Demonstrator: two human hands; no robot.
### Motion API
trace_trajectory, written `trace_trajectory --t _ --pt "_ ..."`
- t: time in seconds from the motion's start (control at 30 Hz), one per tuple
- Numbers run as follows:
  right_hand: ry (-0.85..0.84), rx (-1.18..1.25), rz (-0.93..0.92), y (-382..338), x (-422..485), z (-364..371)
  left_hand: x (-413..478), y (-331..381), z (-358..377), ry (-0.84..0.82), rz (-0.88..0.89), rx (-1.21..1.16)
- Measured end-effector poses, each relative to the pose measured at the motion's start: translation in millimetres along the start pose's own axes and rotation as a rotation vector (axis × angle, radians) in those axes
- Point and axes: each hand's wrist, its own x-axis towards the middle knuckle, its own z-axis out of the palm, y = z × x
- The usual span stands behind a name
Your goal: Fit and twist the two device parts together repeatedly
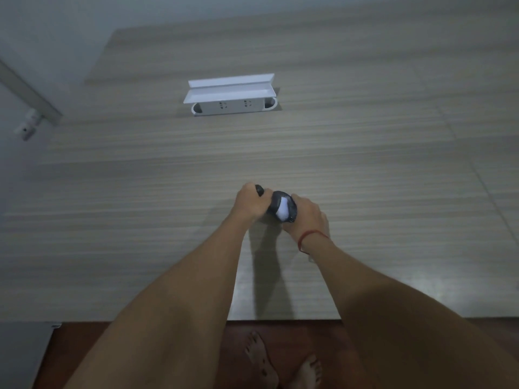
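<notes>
- Dark tool with white face (281,208): centre of frame, above the wooden table (365,153); long axis runs upper left to lower right.
- Left hand (248,202): fingers curled round the narrow handle end.
- Right hand (307,216): cups the thicker end; fingers hidden beneath.
- Socket box (229,103): upper centre, lid raised, well apart.

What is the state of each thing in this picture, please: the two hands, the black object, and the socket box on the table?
Left hand: curled round the narrow end of the black object, gripping it.
Right hand: holds the wide end of the black object.
Black object: held above the table between both hands, a white part showing.
Socket box: lid raised, sockets exposed, nothing plugged in.
Table: wood-grain top, socket box set into it.
</notes>
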Motion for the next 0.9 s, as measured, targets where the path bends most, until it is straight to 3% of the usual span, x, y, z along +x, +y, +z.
trace_trajectory --t 0.13,0.23,0.3,0.37,0.43,0.6,0.73,0.83,0.9 --pt "0.013 -0.015 -0.015 1.4 0.0 -1.1 6.6 -3.3 0.5 0.187 -0.017 -0.016" --pt "0.019 0.008 -0.010 1.4 0.3 -2.8 8.4 0.5 4.5 -0.001 -0.035 -0.194" --pt "0.001 0.009 -0.014 0.8 1.5 -4.3 6.9 3.1 8.8 -0.043 -0.014 -0.140" --pt "-0.011 0.026 -0.011 0.5 3.4 -4.7 9.8 3.2 9.6 0.125 0.025 -0.004" --pt "0.001 0.055 0.004 1.2 5.3 -4.3 13.1 1.2 8.6 0.226 0.026 -0.024" --pt "0.044 0.113 0.013 4.6 8.4 -2.2 15.8 -6.1 11.8 0.042 -0.123 -0.310" --pt "0.038 0.115 0.014 5.2 9.8 -1.2 16.9 -5.3 9.9 0.249 -0.075 -0.159" --pt "0.047 0.123 0.022 5.4 11.3 -1.5 14.6 -1.7 9.3 0.044 -0.120 -0.346" --pt "0.047 0.121 0.030 5.4 11.8 -2.1 10.0 1.4 11.2 -0.105 -0.155 -0.352"
